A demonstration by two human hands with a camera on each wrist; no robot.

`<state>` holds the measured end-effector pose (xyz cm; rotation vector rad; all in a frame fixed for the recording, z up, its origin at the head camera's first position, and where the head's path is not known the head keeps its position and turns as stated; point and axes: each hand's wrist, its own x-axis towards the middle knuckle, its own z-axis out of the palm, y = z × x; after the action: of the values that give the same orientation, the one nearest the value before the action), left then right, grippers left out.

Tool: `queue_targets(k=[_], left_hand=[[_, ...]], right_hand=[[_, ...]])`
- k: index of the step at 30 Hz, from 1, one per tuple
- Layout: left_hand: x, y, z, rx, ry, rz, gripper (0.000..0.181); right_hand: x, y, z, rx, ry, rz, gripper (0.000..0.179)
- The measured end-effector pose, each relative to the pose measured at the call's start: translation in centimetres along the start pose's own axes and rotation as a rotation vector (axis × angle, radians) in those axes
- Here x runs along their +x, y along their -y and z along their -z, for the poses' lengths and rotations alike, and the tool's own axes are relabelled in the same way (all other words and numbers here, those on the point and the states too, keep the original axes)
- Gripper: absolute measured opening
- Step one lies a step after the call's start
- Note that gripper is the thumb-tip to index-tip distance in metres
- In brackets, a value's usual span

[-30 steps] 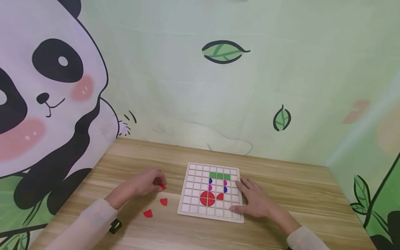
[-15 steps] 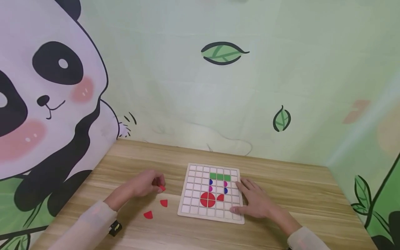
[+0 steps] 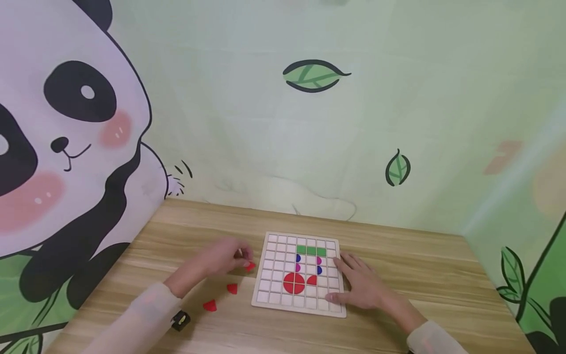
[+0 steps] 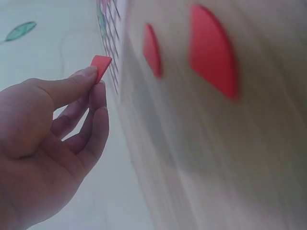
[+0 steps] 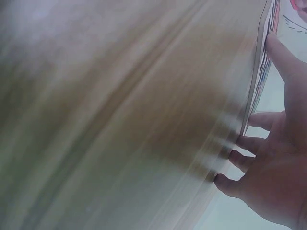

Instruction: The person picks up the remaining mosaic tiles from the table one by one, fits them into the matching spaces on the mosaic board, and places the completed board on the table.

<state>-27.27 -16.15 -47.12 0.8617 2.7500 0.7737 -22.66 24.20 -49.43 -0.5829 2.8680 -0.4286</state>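
Between thumb and fingertips my left hand (image 3: pixel 227 256) pinches a red quarter-circle piece (image 4: pixel 101 65), held just left of a white grid board (image 3: pixel 273 278). My right hand (image 3: pixel 363 284) rests along the board's right edge with fingers spread, the thumb on its lower right squares. On the board lie a green bar (image 3: pixel 311 251), small blue and magenta half-circles, a red circle (image 3: pixel 294 283) made of quarter pieces, and a lone red quarter (image 3: pixel 312 280) beside it. Two loose red quarter pieces, one nearer the board (image 3: pixel 232 288) and another farther left (image 3: pixel 210 306), lie on the table.
The wooden table (image 3: pixel 371 332) meets a pale green wall cloth (image 3: pixel 247 123) printed with leaves and a large panda. A small black device (image 3: pixel 180 320) is at the left wrist, under the sleeve.
My left hand has moved right toward the board, carrying the red quarter-circle piece. My right hand stays at the board's edge, and the loose pieces lie where they were.
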Motion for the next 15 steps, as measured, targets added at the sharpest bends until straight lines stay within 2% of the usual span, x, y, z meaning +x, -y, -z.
queue_targets(k=[9,15], left_hand=[[3.6,-3.9,-1.7,-0.031,0.018,-0.065,0.012],[5.9,-6.2,-3.4,-0.072,0.064,-0.132,0.006]], right_hand=[[0.0,0.2,0.1,0.0,-0.002,0.006,0.106],[0.0,0.2,0.1,0.004,-0.015,0.013,0.106]])
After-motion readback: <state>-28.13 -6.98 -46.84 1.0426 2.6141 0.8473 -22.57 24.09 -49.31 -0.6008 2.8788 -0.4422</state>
